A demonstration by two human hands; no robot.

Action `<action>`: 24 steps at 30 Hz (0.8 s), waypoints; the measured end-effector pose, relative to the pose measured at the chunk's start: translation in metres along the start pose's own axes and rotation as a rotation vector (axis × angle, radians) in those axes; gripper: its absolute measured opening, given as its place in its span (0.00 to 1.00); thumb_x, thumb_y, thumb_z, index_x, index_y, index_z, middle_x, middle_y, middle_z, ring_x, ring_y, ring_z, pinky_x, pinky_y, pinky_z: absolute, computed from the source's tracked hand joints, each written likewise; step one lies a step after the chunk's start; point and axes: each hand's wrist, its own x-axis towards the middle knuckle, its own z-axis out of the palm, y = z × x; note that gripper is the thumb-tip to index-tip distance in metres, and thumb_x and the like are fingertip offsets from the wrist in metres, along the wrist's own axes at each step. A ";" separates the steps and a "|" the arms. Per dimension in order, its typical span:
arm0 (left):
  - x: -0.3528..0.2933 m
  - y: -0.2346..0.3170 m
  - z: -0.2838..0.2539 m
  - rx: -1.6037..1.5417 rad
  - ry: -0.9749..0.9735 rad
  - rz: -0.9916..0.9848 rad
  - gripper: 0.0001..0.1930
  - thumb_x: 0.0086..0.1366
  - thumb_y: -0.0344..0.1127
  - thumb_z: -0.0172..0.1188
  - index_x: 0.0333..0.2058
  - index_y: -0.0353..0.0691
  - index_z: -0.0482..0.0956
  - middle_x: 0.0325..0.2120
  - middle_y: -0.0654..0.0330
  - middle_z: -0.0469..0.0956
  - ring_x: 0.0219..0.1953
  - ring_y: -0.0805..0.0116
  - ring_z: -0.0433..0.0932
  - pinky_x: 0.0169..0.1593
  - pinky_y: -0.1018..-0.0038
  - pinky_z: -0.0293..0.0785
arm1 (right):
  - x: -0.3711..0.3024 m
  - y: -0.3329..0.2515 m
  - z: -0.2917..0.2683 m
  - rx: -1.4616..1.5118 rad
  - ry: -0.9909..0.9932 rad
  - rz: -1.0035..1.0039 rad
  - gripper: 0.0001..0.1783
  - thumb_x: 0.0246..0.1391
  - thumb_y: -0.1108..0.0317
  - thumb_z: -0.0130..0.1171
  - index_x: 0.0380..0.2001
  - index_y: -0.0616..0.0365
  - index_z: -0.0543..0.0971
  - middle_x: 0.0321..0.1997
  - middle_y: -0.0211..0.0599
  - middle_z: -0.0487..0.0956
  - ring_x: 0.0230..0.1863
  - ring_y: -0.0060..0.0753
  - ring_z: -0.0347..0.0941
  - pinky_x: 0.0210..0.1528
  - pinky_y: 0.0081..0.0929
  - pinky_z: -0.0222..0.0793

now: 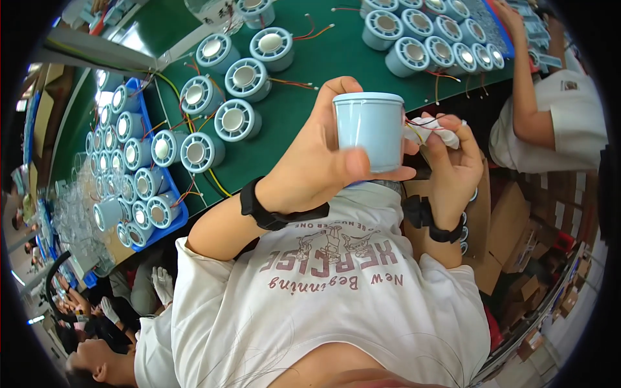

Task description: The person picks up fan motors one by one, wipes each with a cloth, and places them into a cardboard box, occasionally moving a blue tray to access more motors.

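My left hand (307, 152) is wrapped round a light blue plastic cup-shaped housing (370, 136), its thumb on the near side and fingers behind. The housing is upright above my lap, with its wider rim at the top. Thin red, black and yellow wires (419, 127) come out from its right side. Beside them, my right hand (456, 171) pinches a crumpled white cloth or tissue (443, 135) between thumb and fingers. Some of the wires run across this white piece. Part of the right fingers is hidden behind the housing.
Several similar housings (243, 76) with round silver centres and loose wires lie on the green table (284, 103). More fill a blue tray (178, 216) at left and stand far right. Clear plastic pieces (77, 207) are piled left. Cardboard boxes (508, 226) stand right; other people work on both sides.
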 end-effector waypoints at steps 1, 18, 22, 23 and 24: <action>0.007 -0.004 0.002 -0.017 0.088 -0.067 0.35 0.56 0.28 0.71 0.58 0.45 0.60 0.55 0.53 0.69 0.53 0.62 0.76 0.54 0.63 0.76 | -0.008 0.001 0.000 -0.076 0.085 -0.069 0.16 0.53 0.87 0.60 0.45 0.67 0.77 0.52 0.41 0.75 0.53 0.28 0.74 0.56 0.24 0.70; 0.084 -0.108 -0.012 0.145 0.163 -0.543 0.16 0.67 0.41 0.62 0.47 0.39 0.75 0.42 0.60 0.79 0.43 0.72 0.80 0.47 0.74 0.78 | -0.031 0.028 -0.050 -0.509 0.271 -0.208 0.13 0.62 0.77 0.58 0.49 0.66 0.79 0.54 0.37 0.76 0.50 0.26 0.75 0.50 0.20 0.71; 0.107 -0.124 -0.029 0.147 0.074 -0.668 0.17 0.69 0.44 0.60 0.48 0.40 0.74 0.40 0.61 0.80 0.40 0.72 0.81 0.45 0.74 0.79 | -0.032 0.055 -0.048 -0.072 0.307 0.012 0.18 0.65 0.70 0.58 0.56 0.64 0.73 0.57 0.36 0.75 0.56 0.29 0.72 0.53 0.27 0.72; 0.110 -0.123 -0.034 0.174 0.053 -0.643 0.17 0.69 0.46 0.61 0.48 0.40 0.75 0.38 0.61 0.81 0.38 0.72 0.81 0.43 0.74 0.79 | -0.031 0.051 -0.044 -0.097 0.329 0.033 0.18 0.65 0.70 0.58 0.56 0.64 0.73 0.57 0.36 0.75 0.56 0.29 0.72 0.53 0.27 0.72; 0.112 -0.125 -0.039 0.197 0.034 -0.616 0.18 0.68 0.48 0.61 0.47 0.40 0.75 0.36 0.62 0.81 0.35 0.73 0.81 0.41 0.75 0.79 | -0.030 0.041 -0.039 0.110 0.316 0.217 0.21 0.66 0.67 0.56 0.59 0.64 0.70 0.57 0.37 0.75 0.57 0.30 0.72 0.55 0.33 0.72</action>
